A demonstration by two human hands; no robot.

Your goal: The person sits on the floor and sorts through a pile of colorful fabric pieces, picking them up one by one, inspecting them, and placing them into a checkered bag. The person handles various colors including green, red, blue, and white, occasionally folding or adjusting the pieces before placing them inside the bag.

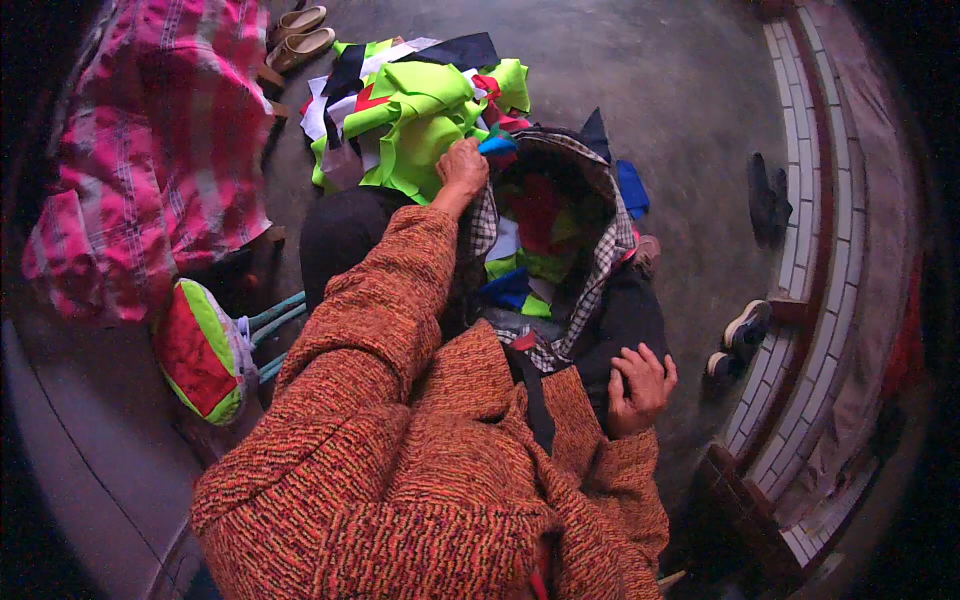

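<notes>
A checked cloth bag (611,250) gapes between my knees, with red, blue, white and neon-green cloth scraps (525,240) inside. My left hand (463,168) is closed at its left rim and seems to pinch the checked edge; the fingertips are hidden. Just beyond that hand, a heap of fabric pieces (415,100), mostly neon green with white, black and red, lies on the floor. A small blue scrap (497,147) touches the rim beside my knuckles. My right hand (638,388) rests near my right thigh, fingers apart and slightly bent, holding nothing.
On the left hangs a pink plaid cloth (150,150). Below it is a red and neon-green patchwork cushion (205,350) by teal legs. Tan shoes (300,48) stand at the far left. Dark shoes (748,325) lie beside the white-tiled step (785,400) on the right.
</notes>
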